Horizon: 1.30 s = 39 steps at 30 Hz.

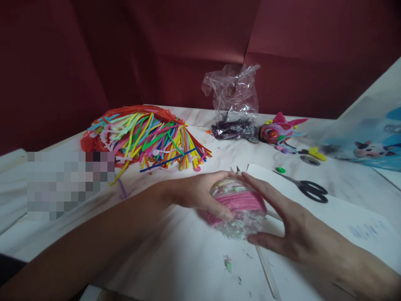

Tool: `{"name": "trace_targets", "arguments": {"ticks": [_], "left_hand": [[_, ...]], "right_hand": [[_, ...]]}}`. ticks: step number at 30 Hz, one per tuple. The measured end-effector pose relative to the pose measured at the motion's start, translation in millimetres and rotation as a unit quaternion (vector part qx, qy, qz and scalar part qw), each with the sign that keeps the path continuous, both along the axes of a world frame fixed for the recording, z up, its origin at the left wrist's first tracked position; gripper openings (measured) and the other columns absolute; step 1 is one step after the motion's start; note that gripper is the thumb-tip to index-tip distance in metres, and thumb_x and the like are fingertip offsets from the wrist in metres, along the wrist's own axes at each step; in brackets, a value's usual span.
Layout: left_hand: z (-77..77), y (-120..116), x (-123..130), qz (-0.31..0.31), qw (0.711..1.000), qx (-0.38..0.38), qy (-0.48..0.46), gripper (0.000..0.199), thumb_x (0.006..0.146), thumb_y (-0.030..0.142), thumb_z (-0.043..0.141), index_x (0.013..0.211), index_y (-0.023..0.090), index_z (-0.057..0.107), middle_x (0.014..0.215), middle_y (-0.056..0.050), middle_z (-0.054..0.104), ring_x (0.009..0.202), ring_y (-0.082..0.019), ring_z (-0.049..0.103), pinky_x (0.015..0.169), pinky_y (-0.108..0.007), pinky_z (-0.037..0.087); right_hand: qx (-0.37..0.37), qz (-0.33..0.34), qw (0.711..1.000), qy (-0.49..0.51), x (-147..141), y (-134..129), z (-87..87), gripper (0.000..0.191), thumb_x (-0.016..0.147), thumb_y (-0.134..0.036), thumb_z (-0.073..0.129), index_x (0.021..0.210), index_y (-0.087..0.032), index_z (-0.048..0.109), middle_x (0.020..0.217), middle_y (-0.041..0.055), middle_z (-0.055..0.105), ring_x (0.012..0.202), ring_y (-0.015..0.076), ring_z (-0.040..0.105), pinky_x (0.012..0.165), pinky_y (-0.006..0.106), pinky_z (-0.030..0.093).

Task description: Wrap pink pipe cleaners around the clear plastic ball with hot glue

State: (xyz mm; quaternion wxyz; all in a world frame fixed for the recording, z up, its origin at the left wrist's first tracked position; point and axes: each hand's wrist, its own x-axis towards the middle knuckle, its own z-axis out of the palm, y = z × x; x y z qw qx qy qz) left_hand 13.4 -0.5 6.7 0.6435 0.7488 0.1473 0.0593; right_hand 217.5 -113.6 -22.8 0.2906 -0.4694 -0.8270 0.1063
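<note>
Between my hands is a rounded clear plastic container (pixel 246 202) with a broad pink fuzzy band wound around its middle. White and greenish bits show through the plastic. My left hand (pixel 205 193) grips it from the left, with the thumb across the pink band. On the right side, my right hand (pixel 282 213) curves around it, fingers at the top and thumb near the bottom. A pale pointed tip (pixel 238 170) shows just above the container; its kind I cannot tell. The container's far side is hidden.
Many colourful pipe cleaners (pixel 156 138) spill from a red bag at the left. Behind stands a clear plastic bag (pixel 236 94) with dark purple contents. Black-handled scissors (pixel 313 190) lie on white paper (pixel 338 217), near a pink fuzzy figure (pixel 277 131). A blue printed bag (pixel 372 133) is at the right.
</note>
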Motion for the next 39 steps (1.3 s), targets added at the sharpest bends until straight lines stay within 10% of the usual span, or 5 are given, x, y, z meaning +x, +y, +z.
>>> {"name": "trace_targets", "arguments": {"ticks": [13, 39], "left_hand": [[-18.9, 10, 1, 0.017, 0.999, -0.02, -0.036, 0.08, 0.062, 0.031, 0.073, 0.129, 0.018, 0.032, 0.127, -0.011, 0.044, 0.117, -0.025, 0.042, 0.094, -0.036, 0.039], [4.1, -13, 1, 0.116, 0.992, -0.003, -0.054, 0.099, 0.061, 0.036, 0.073, 0.137, 0.014, 0.012, 0.137, -0.016, 0.031, 0.122, -0.028, 0.036, 0.099, -0.041, 0.032]], "right_hand": [[-0.111, 0.036, 0.976, 0.185, 17, 6, -11.4, 0.079, 0.097, -0.063, 0.065, 0.145, -0.021, 0.019, 0.121, 0.0029, 0.014, 0.115, 0.0134, 0.015, 0.103, 0.01, 0.018], [0.011, -0.049, 0.984, 0.168, 3, -10, -2.4, 0.068, 0.094, -0.046, 0.062, 0.145, -0.026, 0.022, 0.118, 0.0031, 0.019, 0.112, 0.0193, 0.02, 0.106, 0.019, 0.018]]}}
